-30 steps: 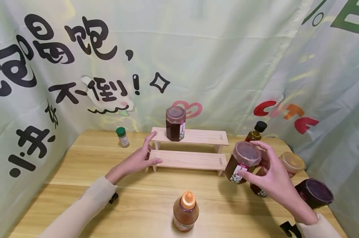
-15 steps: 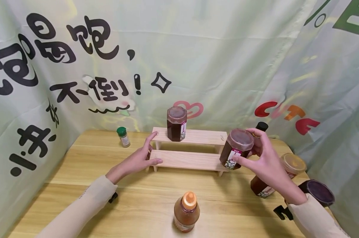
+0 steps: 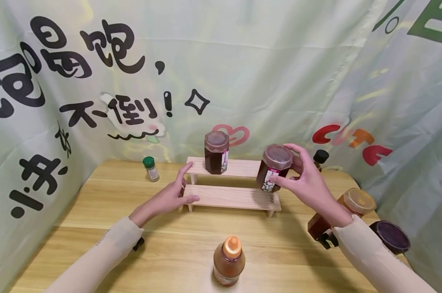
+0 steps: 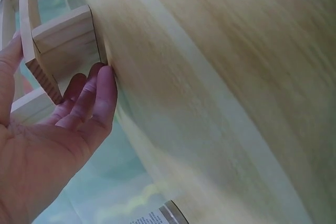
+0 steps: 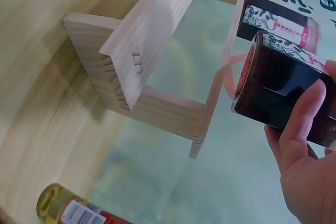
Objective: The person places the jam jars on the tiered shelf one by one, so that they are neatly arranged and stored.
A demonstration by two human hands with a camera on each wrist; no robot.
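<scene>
Right hand, arm reaching forward from the lower right, fingers and thumb curled round a dark jar near its lid. The jar is tilted and held in the air over the right end of the rack, above the lower step and level with the upper one; in the right wrist view the same jar shows clear of the wood, with fingers wrapped across its side. A second jar stands upright on the upper step, well left of the held one.

Left hand, forearm angled in from the lower left, fingers straight and spread: index tip at the upper step's left end, thumb along the lower step's front edge. In the left wrist view the fingers lie against the rack's leg, gripping nothing.

On the table: an orange-capped bottle at the near edge, a green-capped shaker at the far left.
</scene>
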